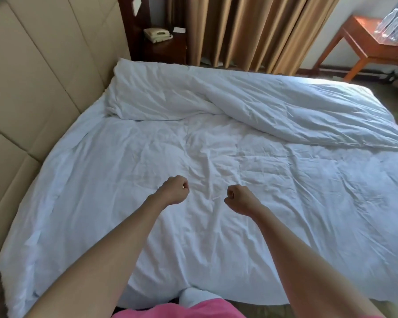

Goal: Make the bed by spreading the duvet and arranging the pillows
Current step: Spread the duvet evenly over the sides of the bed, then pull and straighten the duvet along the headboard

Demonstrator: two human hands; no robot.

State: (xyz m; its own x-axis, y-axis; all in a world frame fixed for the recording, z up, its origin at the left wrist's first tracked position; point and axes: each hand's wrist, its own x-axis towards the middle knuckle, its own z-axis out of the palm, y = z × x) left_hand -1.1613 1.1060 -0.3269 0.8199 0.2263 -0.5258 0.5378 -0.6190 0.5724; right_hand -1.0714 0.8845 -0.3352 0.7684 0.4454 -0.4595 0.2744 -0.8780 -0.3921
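Both your fists, left hand [175, 189] and right hand [238, 198], hang curled and empty over the rumpled duvet [216, 138] beside the headboard [32, 76] and curtains [251, 31].

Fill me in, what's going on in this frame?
A person is making a bed. Both arms reach out over the white duvet, left hand and right hand curled into fists that appear to hold nothing. The duvet covers most of the mattress but is wrinkled, and its far part is folded back in a bunched ridge near the headboard. No pillows are in view.
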